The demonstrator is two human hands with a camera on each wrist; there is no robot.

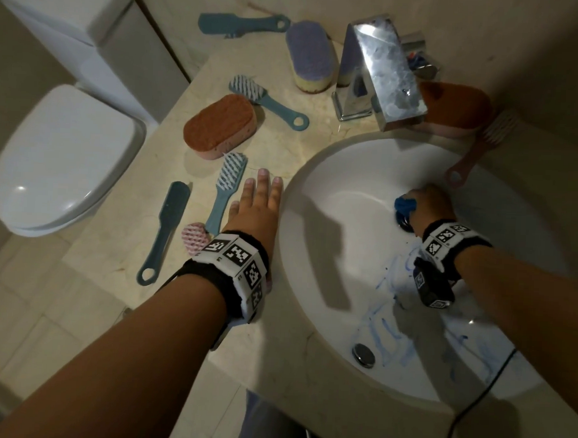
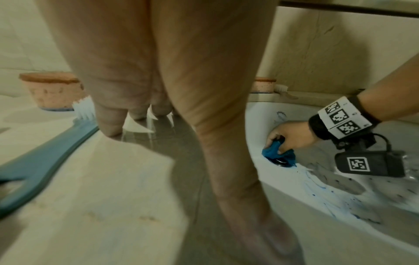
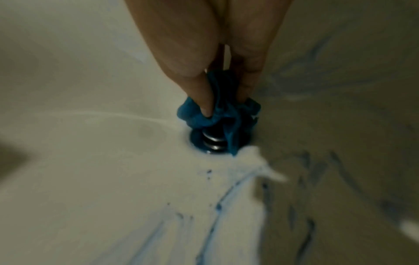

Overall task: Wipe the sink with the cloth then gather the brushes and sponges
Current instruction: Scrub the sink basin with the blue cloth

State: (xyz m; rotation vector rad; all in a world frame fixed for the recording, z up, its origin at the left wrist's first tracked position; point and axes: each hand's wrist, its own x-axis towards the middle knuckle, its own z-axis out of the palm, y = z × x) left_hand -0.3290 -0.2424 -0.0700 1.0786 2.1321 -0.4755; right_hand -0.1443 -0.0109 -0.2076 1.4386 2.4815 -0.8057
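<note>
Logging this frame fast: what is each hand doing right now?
Left hand: open, fingers flat on the counter, holding nothing.
Right hand: grips the bunched blue cloth at the sink drain.

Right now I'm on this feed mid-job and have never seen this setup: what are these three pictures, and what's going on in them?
No machine here: a person works bare-handed, with a camera on the head and one on each wrist. The head view looks down on a counter and sink. The left-wrist view looks along the left hand, which rests open on the counter beside the sink. The right-wrist view looks along the right hand, which grips a bunched blue cloth at the drain. Blue smears mark the basin. Brushes and sponges lie scattered on the counter, such as a teal brush and an orange sponge. A tap stands behind the sink.
</note>
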